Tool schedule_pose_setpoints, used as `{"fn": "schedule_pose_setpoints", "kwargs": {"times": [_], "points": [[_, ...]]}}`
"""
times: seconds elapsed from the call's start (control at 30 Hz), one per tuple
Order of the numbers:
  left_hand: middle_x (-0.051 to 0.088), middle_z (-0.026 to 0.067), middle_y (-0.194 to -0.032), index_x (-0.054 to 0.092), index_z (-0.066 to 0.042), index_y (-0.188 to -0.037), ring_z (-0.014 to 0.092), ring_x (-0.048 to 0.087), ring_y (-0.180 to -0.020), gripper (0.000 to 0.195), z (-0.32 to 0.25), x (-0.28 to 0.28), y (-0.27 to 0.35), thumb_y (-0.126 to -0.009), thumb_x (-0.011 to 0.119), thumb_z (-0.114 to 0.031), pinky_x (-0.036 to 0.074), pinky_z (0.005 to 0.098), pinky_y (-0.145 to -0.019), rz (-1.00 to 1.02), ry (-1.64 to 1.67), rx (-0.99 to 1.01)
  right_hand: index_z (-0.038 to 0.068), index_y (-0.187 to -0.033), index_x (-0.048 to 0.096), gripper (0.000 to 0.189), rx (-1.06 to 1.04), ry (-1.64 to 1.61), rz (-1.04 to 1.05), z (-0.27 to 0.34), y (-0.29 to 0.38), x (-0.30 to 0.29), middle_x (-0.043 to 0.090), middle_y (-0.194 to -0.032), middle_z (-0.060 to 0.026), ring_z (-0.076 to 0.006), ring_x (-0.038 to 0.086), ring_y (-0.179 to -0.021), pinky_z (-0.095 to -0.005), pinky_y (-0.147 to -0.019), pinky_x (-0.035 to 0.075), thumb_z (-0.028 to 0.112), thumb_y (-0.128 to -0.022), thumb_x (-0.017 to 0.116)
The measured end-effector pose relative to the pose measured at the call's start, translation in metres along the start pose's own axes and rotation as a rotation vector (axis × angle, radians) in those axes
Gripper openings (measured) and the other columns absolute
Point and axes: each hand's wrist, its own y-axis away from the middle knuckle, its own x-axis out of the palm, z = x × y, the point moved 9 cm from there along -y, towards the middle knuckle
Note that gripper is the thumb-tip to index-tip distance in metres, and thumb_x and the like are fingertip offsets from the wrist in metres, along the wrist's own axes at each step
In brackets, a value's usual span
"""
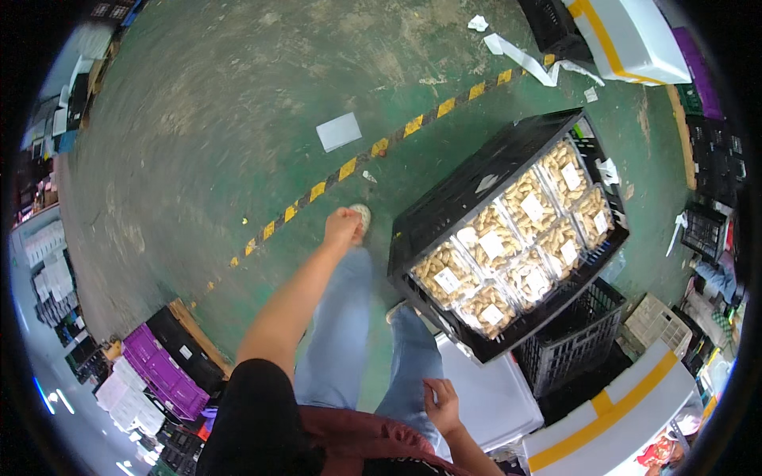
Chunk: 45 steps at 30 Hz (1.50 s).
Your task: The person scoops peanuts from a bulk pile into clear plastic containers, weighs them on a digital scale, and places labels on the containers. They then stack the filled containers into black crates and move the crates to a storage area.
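My left hand (344,226) is held out over the floor in front of my left leg, fingers curled in and nothing seen in it. Near my right thigh, my right hand (442,407) hangs with loosely bent fingers and holds nothing visible. In front of me to the right stands a black plastic crate (458,196), apart from both hands. Inside it lie several clear plastic packs (491,244) of tan, elongated produce, possibly unshelled peanuts, each with a white label. Below the crate's near side is a white foam box or lid (491,395).
Black-and-yellow hazard tape (347,169) crosses the green floor (208,119). A white sheet (339,131) and paper scraps lie there. An empty black crate (571,339) and a yellow-taped white foam box (613,416) stand at right. Purple crates (164,372) are at left.
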Motion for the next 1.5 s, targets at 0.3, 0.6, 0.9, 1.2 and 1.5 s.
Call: {"fn": "schedule_pose_setpoints", "kwargs": {"times": [0.3, 0.6, 0.9, 1.2, 1.5], "points": [[0.062, 0.0193, -0.082, 0.057, 0.003, -0.086, 0.034, 0.060, -0.079, 0.041, 0.057, 0.070, -0.297, -0.070, 0.068, -0.032, 0.047, 0.0390, -0.071, -0.273, -0.302, 0.053, 0.005, -0.101, 0.054, 0.023, 0.330, 0.157, 0.046, -0.010, -0.015, 0.032, 0.056, -0.099, -0.0105, -0.0278, 0.051, -0.093, -0.0429, -0.082, 0.040, 0.010, -0.079, 0.058], [0.062, 0.0194, -0.085, 0.056, 0.001, -0.087, 0.034, 0.060, -0.085, 0.039, 0.009, 0.094, -0.293, -0.071, 0.064, -0.033, 0.046, 0.0399, -0.077, -0.544, -0.444, 0.183, 0.011, -0.083, 0.056, 0.012, 0.370, 0.043, -0.112, -0.027, -0.027, 0.036, 0.057, -0.087, -0.0076, -0.0259, 0.052, -0.083, -0.0442, -0.077, 0.036, 0.015, -0.072, 0.058], [0.060, 0.0069, -0.091, 0.051, -0.002, -0.095, 0.014, 0.057, -0.084, 0.022, -0.091, 0.127, -0.078, -0.077, 0.063, -0.003, 0.046, 0.0258, -0.074, 0.175, -0.110, 0.664, 0.009, -0.092, 0.054, 0.017, 0.371, 0.001, -0.006, -0.055, 0.014, 0.037, 0.055, -0.095, -0.0133, -0.0328, 0.049, -0.091, -0.0474, -0.091, 0.033, 0.011, -0.075, 0.056], [0.056, 0.0086, -0.097, 0.048, -0.006, -0.103, 0.017, 0.053, -0.090, 0.026, -0.144, 0.125, 0.206, -0.081, 0.062, -0.008, 0.044, 0.0321, -0.079, 0.797, 0.240, 0.415, 0.008, -0.079, 0.054, 0.011, 0.244, -0.040, -0.282, -0.052, 0.046, 0.009, 0.053, -0.083, -0.0103, -0.0302, 0.047, -0.080, -0.0399, -0.073, 0.037, 0.003, -0.069, 0.057], [0.053, 0.0061, -0.093, 0.049, -0.008, -0.097, 0.017, 0.051, -0.090, 0.021, -0.155, 0.151, 0.410, -0.088, 0.054, -0.025, 0.042, 0.0322, -0.079, 1.213, 0.269, 0.223, 0.011, -0.086, 0.061, 0.015, 0.284, -0.094, -0.367, -0.039, 0.131, 0.027, 0.059, -0.092, -0.0103, -0.0312, 0.052, -0.087, -0.0403, -0.079, 0.041, 0.008, -0.073, 0.056]]}}
